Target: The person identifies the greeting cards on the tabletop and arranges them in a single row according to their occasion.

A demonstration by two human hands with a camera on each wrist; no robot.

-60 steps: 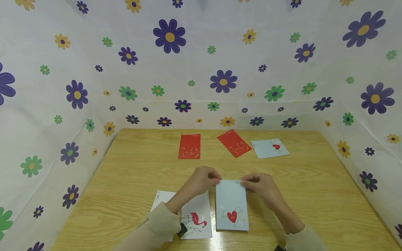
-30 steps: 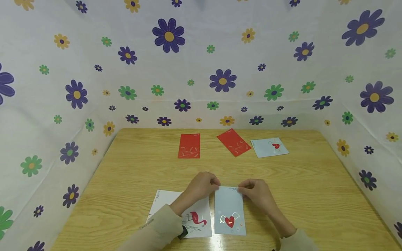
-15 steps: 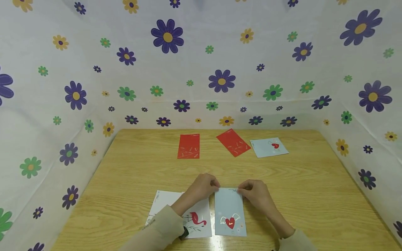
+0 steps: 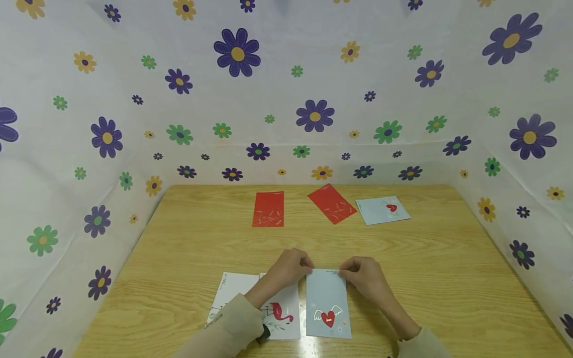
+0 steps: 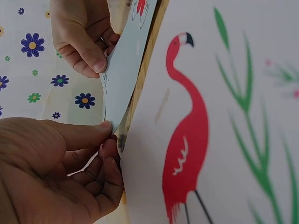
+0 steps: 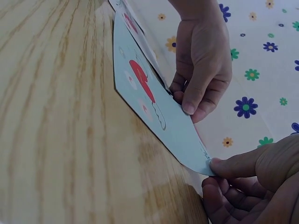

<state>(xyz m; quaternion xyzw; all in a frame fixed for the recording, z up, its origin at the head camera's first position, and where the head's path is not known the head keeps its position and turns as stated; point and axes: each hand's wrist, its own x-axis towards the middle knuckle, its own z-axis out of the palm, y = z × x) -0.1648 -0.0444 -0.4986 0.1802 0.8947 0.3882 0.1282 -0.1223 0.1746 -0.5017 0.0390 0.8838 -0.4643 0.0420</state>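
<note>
A pale blue card [image 4: 327, 293] with a red winged heart lies at the front of the table, its far edge slightly raised. My left hand [image 4: 288, 266] pinches its far left corner between thumb and fingers. At the far right corner, my right hand [image 4: 364, 276] pinches it the same way. Both pinches show in the right wrist view, where the card [image 6: 154, 102] bends up towards the fingers. Left of it lies a white flamingo card [image 4: 286, 298], partly covered by my left forearm; it fills much of the left wrist view. Another white card [image 4: 233, 288] sits farther left, also partly hidden.
Towards the back of the wooden table [image 4: 188, 248] lie a red card [image 4: 268, 209], a tilted red card [image 4: 332, 204] and another pale blue heart card [image 4: 382, 210]. A white flower-print cloth [image 4: 268, 89] walls the back and both sides.
Over the two seconds, both hands have brought the pale blue card a little nearer to me and lowered it beside the flamingo card. In the last half second they are almost still.
</note>
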